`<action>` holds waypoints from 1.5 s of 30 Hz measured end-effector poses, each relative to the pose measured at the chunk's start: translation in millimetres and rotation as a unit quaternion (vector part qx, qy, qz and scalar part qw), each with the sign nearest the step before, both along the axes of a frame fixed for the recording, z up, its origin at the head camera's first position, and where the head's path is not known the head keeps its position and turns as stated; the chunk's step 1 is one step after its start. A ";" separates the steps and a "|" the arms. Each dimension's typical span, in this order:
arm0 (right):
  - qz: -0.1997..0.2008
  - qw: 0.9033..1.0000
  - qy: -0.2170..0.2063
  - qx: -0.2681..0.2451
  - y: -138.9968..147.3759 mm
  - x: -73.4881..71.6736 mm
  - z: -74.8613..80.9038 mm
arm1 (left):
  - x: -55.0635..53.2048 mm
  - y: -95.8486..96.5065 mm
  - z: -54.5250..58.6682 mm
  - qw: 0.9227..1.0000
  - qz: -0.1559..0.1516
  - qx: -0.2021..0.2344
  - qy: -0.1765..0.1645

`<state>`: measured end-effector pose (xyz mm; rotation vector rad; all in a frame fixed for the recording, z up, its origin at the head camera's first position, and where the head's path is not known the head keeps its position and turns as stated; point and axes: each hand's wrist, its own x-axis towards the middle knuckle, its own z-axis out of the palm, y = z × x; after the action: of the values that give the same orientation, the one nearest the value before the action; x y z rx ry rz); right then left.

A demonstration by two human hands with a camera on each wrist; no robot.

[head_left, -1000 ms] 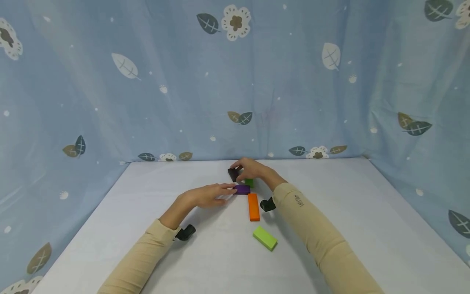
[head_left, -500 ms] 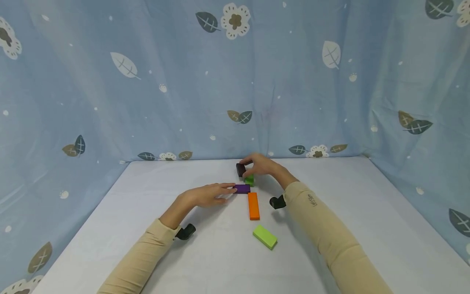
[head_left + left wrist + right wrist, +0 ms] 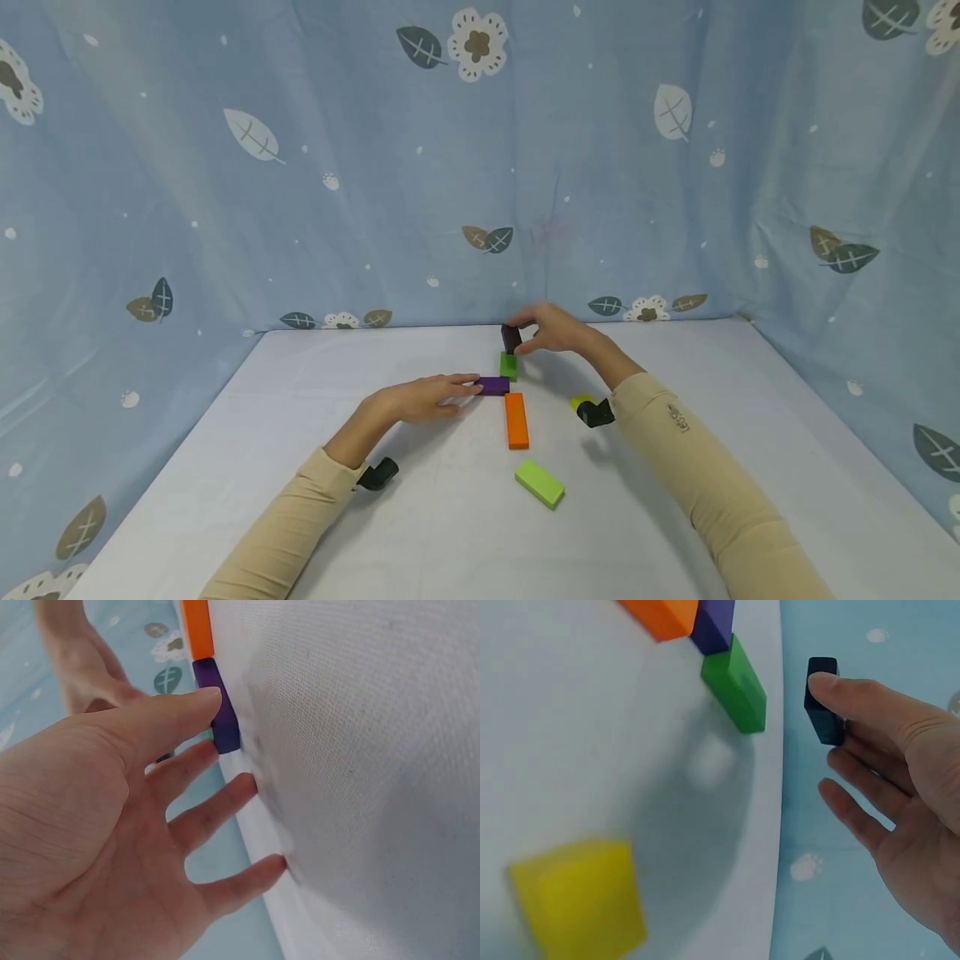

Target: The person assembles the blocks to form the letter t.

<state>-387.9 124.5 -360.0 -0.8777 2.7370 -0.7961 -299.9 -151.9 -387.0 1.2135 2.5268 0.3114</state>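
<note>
My left hand (image 3: 423, 399) pinches the left end of a purple block (image 3: 493, 386) on the white table, its thumb on the block in the left wrist view and the other fingers spread. My right hand (image 3: 553, 328) holds a black block (image 3: 511, 338) between thumb and fingers. It is just beyond a green block (image 3: 508, 366) and appears apart from it in the right wrist view, where the black block (image 3: 824, 712) seems raised off the table. The green block stands at the purple block's far right end. An orange block (image 3: 517, 421) runs from the purple block toward me.
A lime-green block (image 3: 540, 483) lies slantwise nearer to me. Under my right wrist is a yellow block (image 3: 581, 900), mostly hidden in the head view. Black wrist cameras (image 3: 378, 474) hang below both forearms. A blue patterned curtain (image 3: 420, 192) rises at the table's back edge.
My right hand has carried the black block right and farther back, from left of the green block to beyond it. The yellow block has come into view. My left hand has stayed put.
</note>
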 end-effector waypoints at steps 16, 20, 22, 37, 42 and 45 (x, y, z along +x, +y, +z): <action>-0.035 0.999 -0.016 0.022 45.7 33.5 -17.2 | 2.4 1.5 -0.4 1.000 0.009 0.003 0.002; -0.043 0.998 -0.024 0.031 51.3 39.5 -27.7 | 2.4 1.2 -1.6 1.000 0.007 0.007 0.002; -0.047 0.998 -0.027 0.035 52.4 42.2 -31.4 | 2.7 1.2 -1.9 1.000 0.008 0.008 0.000; -0.063 0.997 0.009 0.053 44.9 50.7 -43.5 | 2.6 0.8 -2.2 1.000 0.005 0.007 0.002; -0.084 0.995 0.012 0.055 40.5 52.9 -44.7 | 2.9 1.6 -2.2 1.000 0.004 0.011 -0.001; -0.089 0.995 0.005 0.056 40.7 53.5 -44.3 | 3.1 1.4 -2.4 1.000 0.007 0.012 -0.002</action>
<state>-334.4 165.2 -404.3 -0.6259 2.8665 -0.6611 -296.8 -150.6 -389.4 1.2027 2.5366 0.3472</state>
